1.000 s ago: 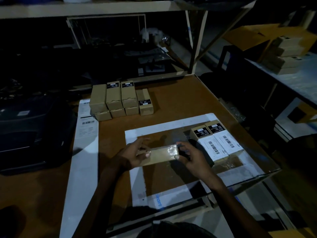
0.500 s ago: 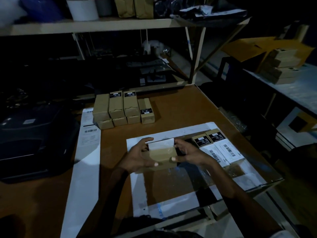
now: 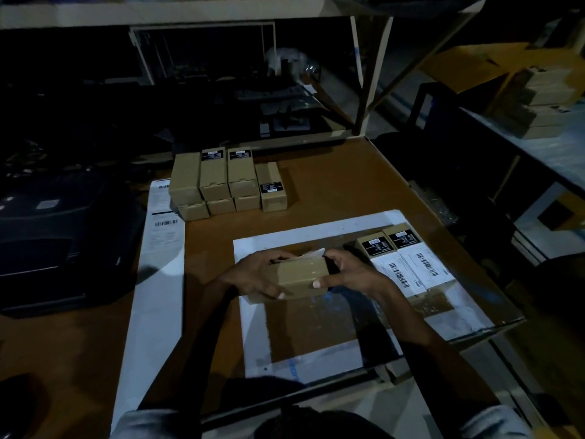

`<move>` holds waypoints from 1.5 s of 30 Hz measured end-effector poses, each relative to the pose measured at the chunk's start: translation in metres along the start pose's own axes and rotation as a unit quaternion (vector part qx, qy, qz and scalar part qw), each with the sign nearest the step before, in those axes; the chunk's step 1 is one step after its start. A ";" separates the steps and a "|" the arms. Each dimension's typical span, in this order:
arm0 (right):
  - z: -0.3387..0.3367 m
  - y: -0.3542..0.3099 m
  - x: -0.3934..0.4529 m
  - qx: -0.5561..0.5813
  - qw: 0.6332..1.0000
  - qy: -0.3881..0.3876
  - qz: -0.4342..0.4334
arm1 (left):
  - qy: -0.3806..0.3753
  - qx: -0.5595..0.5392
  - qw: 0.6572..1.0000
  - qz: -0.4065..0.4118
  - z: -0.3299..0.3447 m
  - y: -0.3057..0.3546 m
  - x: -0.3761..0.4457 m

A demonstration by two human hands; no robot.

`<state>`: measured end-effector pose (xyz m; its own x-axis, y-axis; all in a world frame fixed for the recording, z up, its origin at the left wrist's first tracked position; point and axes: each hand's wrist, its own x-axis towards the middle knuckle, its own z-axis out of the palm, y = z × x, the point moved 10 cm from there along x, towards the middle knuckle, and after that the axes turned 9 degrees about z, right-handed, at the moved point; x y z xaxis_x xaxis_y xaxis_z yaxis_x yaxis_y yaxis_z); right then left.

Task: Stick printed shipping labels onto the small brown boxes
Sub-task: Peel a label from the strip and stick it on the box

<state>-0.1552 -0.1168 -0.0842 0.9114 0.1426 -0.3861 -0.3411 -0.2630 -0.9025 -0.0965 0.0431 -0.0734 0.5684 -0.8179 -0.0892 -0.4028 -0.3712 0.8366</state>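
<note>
Over the table [image 3: 332,185], both hands, left hand [image 3: 253,275] and right hand [image 3: 351,272], grip one brown box [image 3: 300,275].

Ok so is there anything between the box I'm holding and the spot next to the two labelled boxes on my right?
Nothing visible blocks it. The box is held in both hands, left hand and right hand, and only bare white sheet lies between it and the labelled boxes. Your right hand is the one thing on that side.
</note>
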 end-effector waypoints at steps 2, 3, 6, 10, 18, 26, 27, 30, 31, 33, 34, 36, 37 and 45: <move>0.001 -0.002 0.001 0.003 1.000 -0.004 -0.010 | -0.007 0.008 1.000 0.003 0.001 -0.004 0.000; 0.001 -0.003 0.001 0.003 1.000 -0.005 -0.014 | -0.008 0.016 1.000 0.005 0.001 -0.005 0.000; 0.001 -0.002 0.003 0.003 1.000 -0.010 -0.015 | -0.008 0.041 0.999 0.020 0.000 -0.003 0.000; 0.001 -0.004 0.001 0.014 1.000 -0.013 -0.020 | -0.006 0.051 0.998 0.028 0.000 -0.004 -0.001; 0.001 -0.006 -0.002 -0.005 1.000 -0.002 -0.014 | 0.000 0.060 0.997 0.043 0.001 -0.003 -0.004; 0.000 -0.010 -0.005 0.004 0.999 0.008 -0.045 | -0.015 0.079 0.996 0.031 0.004 -0.006 -0.004; 0.000 -0.009 -0.005 0.009 0.999 0.009 -0.050 | -0.016 0.088 0.995 0.032 0.004 -0.007 -0.004; 0.001 -0.008 -0.004 0.016 0.998 0.012 -0.065 | -0.014 0.097 0.994 0.042 0.005 -0.004 -0.005; 0.001 -0.008 -0.004 0.015 0.998 0.013 -0.067 | -0.010 0.095 0.994 0.045 0.005 -0.003 -0.006; 0.000 -0.004 -0.003 0.017 0.997 0.021 -0.067 | 0.002 0.089 0.995 0.047 0.005 -0.003 -0.008; -0.002 -0.002 -0.003 0.016 0.997 0.025 -0.065 | 0.012 0.083 0.995 0.048 0.005 -0.002 -0.009; -0.003 0.002 -0.003 0.011 0.997 0.035 -0.062 | 0.032 0.063 0.996 0.051 0.005 -0.002 -0.012; -0.003 0.001 -0.005 0.009 0.997 0.042 -0.064 | 0.040 0.052 0.996 0.056 0.005 -0.002 -0.014; -0.006 -0.010 -0.035 -0.055 0.970 0.213 -0.100 | 0.056 0.044 0.995 0.073 0.006 0.001 -0.020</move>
<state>-0.1823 -0.1246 -0.0601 0.9772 -0.2004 -0.0701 -0.1426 -0.3749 -0.9160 -0.1124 0.0571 -0.0742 0.5738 -0.8136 0.0942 -0.5451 -0.2935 0.7853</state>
